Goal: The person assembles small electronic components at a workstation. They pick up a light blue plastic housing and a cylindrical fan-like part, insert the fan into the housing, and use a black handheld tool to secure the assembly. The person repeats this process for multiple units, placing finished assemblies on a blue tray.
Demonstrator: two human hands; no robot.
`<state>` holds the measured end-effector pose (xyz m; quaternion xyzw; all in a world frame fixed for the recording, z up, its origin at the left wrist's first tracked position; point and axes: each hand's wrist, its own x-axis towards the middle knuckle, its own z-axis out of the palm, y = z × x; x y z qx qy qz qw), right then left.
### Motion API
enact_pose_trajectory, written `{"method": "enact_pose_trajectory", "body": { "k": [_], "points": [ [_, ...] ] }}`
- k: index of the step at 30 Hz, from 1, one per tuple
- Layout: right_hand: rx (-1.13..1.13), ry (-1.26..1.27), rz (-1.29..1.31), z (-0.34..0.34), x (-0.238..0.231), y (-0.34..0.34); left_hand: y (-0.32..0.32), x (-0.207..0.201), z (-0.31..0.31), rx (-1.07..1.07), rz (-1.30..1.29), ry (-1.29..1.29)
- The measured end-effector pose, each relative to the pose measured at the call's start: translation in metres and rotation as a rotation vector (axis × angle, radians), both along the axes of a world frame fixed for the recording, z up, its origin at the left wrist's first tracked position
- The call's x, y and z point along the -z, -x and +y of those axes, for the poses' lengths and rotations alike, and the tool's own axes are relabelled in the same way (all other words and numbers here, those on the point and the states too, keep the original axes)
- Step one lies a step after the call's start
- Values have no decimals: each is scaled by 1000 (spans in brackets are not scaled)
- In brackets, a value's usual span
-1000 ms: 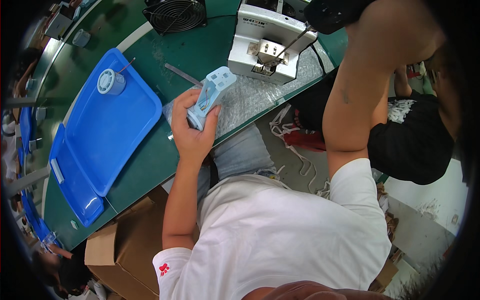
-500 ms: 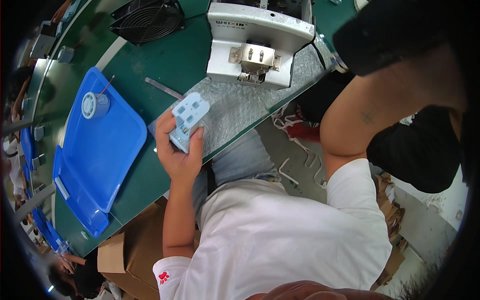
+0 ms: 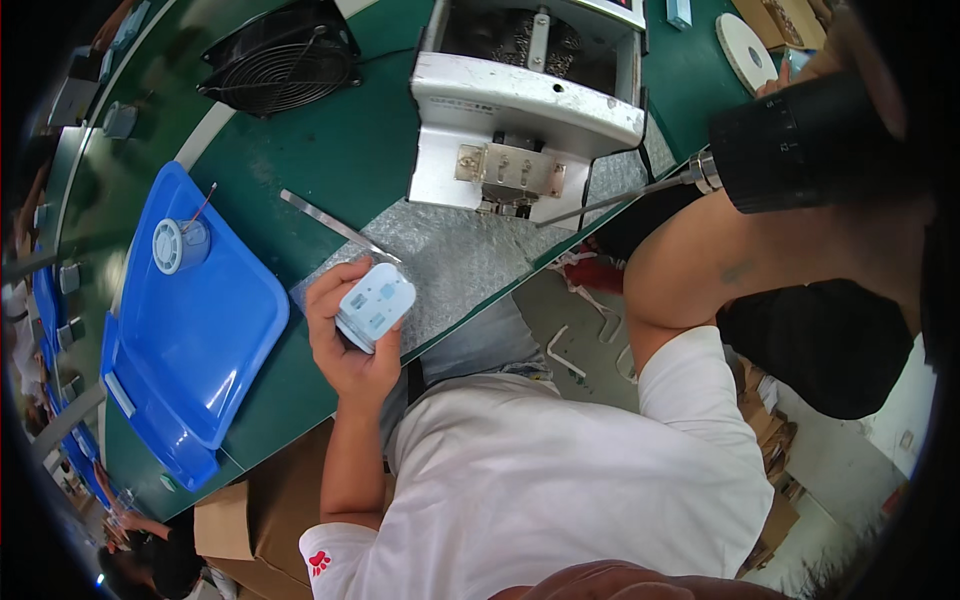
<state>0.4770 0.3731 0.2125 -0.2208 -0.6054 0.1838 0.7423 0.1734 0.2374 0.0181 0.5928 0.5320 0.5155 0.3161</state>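
My left hand (image 3: 352, 345) is closed around a small light-blue plastic housing (image 3: 378, 305), held over the near edge of the green bench. Its rounded face, with several small cut-outs, is turned up. At the right, my right hand (image 3: 868, 60), mostly hidden, grips a black electric screwdriver (image 3: 815, 145). The screwdriver's long thin bit points left and down, its tip just below the front of a silver metal machine (image 3: 525, 95) and apart from the housing. Just beyond my left fingers lies a thin metal strip, perhaps tweezers (image 3: 335, 222).
Left on the bench is a blue tray (image 3: 215, 330) with a round light-blue fan unit (image 3: 180, 245) in it. A black fan (image 3: 285, 65) stands behind. Textured grey sheeting (image 3: 445, 265) lies under the machine. A white disc (image 3: 745, 52) is at far right; cardboard boxes (image 3: 285, 490) stand below the bench.
The housing has turned in my left hand, so its flat face now points more upward. The screwdriver has come lower, its bit now plainly visible. The whole view has shifted slightly.
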Motion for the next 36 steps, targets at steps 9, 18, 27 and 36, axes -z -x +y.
{"method": "enact_pose_trajectory", "body": {
  "k": [9, 18, 27, 36],
  "points": [
    [-72, 74, -122, -9, -17, 5, -2, -3, 8, 80, -24, -139],
    [-162, 134, -45, 0, -27, 23, -4, -6, 8, 51, -26, -156],
    [-188, 153, 35, 10, -27, 24, -4, -7, 8, 50, -48, -155],
    [-205, 1, -192, 16, -16, 33, -4, -5, 6, 42, -48, -152]
  ]
}}
